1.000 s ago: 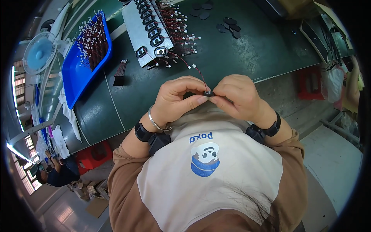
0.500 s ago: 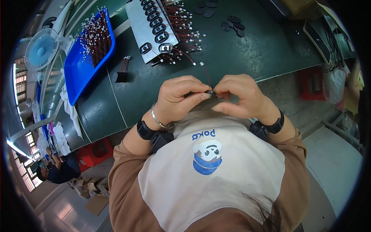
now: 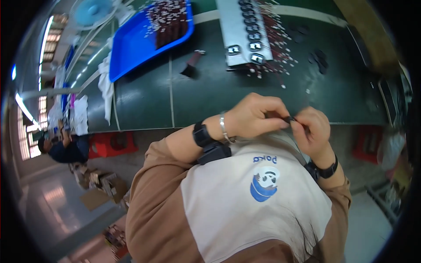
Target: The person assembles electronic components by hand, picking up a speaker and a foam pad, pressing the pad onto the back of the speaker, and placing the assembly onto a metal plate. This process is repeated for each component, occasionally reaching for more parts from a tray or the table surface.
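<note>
My left hand (image 3: 258, 115) and my right hand (image 3: 313, 130) meet at the table's near edge, just in front of my apron. Thumb and forefinger of the left are closed on a small black part (image 3: 289, 119), and the right's fingertips pinch its other side. Fingers cover most of the part, and motion blurs it. Beyond my hands stands a grey block (image 3: 228, 37) with a row of small black oval speaker-like units (image 3: 255, 45) on it. Their red wires with white connectors (image 3: 276, 41) fan out to the right.
A blue tray (image 3: 127, 59) at the left holds bundles of red wires with white plugs. Between tray and block lies a small tied wire bundle (image 3: 191, 65). Dark oval pads (image 3: 320, 60) lie at the right. A fan (image 3: 91, 12) and a person (image 3: 70, 147) are at far left.
The whole view has swung, so table things and my hands appear further right. My right hand has closed its fingers more around the black part. The red wire seen hanging from it no longer shows.
</note>
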A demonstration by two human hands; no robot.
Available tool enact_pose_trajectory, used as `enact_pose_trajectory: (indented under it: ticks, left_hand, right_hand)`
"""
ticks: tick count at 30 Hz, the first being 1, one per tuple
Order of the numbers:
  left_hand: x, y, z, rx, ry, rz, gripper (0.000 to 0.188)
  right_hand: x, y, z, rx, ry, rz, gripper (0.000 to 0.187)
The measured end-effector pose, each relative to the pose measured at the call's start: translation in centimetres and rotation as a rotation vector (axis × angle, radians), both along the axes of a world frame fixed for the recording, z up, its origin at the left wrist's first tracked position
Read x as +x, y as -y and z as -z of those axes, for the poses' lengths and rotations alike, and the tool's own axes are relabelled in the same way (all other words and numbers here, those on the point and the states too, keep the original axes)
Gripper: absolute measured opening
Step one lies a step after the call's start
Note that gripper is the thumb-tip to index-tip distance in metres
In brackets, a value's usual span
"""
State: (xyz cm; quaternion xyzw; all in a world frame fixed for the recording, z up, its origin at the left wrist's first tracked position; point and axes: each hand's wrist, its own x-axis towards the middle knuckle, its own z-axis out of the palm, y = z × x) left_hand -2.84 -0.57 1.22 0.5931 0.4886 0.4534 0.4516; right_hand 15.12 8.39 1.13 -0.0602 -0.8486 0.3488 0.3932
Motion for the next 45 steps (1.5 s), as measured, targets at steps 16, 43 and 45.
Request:
enact_pose_trajectory:
  ticks: [16, 43, 45]
  left_hand:
    - [-6.5, 3.4, -3.8, 0.174, -0.142, -0.143, 0.018]
    - [-15.3, 6.0, -1.7, -0.083, -0.702, -0.419, 0.031]
    - [-15.1, 6.4, -1.0, -0.030, -0.780, -0.382, 0.032]
  right_hand:
    - [-1.0, -2.2, -1.1, 0.017, 0.107, -0.112, 0.018]
    - [3.9, -6.1, 3.5, -0.158, 0.280, 0.540, 0.006]
    - [3.8, -6.0, 3.5, -0.117, 0.307, 0.577, 0.006]
